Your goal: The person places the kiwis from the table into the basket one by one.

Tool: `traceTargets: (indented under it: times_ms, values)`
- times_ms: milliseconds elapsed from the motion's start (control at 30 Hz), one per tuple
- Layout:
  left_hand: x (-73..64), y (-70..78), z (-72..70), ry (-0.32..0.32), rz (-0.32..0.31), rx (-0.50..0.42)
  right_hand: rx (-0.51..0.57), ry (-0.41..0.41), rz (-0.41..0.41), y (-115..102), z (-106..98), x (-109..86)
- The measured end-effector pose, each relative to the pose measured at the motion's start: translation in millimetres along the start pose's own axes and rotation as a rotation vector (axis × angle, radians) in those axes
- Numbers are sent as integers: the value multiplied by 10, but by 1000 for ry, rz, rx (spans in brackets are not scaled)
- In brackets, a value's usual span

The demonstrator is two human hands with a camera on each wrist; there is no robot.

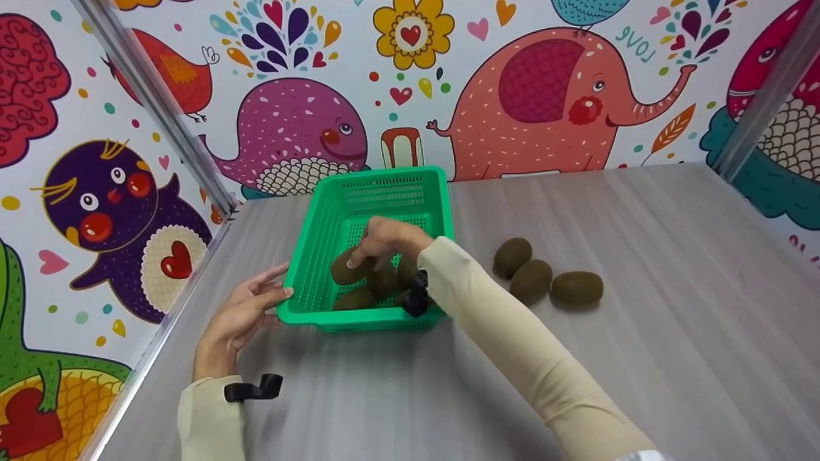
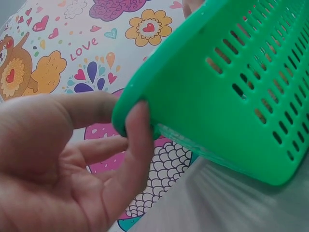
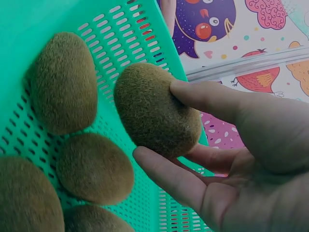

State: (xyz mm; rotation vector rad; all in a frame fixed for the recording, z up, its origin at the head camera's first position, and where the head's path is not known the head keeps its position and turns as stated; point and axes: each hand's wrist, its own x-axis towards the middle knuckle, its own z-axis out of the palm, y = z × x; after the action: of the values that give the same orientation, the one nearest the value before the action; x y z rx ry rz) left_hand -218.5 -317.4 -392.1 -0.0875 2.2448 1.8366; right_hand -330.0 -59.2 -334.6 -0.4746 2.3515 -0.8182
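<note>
Right now we hold a kiwi (image 3: 154, 108) in our right hand (image 1: 384, 238), inside the green basket (image 1: 435, 192) that stands on the grey table (image 1: 640, 358). From the right wrist view, the thumb lies along the fruit's upper side and the fingers (image 3: 169, 176) curl under it, so the kiwi is pinched between them just above the perforated basket floor. Other kiwis lie in the basket beside it: one (image 3: 65, 82) to its left in that view, another (image 3: 94, 166) below it, and parts of two more at the lower edge. From the head view the held kiwi sits over the near left part of the basket, with the pile of kiwis just beside it.

Our left hand (image 1: 246, 307) rests against the basket's near left corner. Its fingers are straight and slightly spread; in the left wrist view one fingertip (image 2: 137, 125) presses on the rim of the basket while the thumb reaches behind the edge. We cannot tell whether the thumb actually touches the wall.

Outside the basket, three more kiwis (image 1: 532, 278) lie on the table to its right, close together in a loose row. Colourful cartoon animal panels (image 1: 295, 128) stand around the table
</note>
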Motion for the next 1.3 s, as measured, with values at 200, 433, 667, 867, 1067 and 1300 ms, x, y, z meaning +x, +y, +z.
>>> traceTargets:
  times_ms: [200, 433, 667, 867, 1067, 1300]
  values:
    - [-8, -11, 15, 10, 17, 14, 4, -27, -32, -17, 84, 31]
    - [1, -31, 22, 12, 12, 7, -40, -50, -62, -49, 117, 0]
    - [7, -28, 29, 19, 4, 8, -53, -75, -41, -54, 78, -39]
    - [11, -14, 31, 10, 3, 7, 81, -53, -76, -40, -43, -241]
    - [-1, 3, 4, 2, 1, 2, 298, -22, -165, 46, -161, -500]
    - [-3, 0, 2, 1, 3, -4, 426, 100, -291, 201, -256, -803]
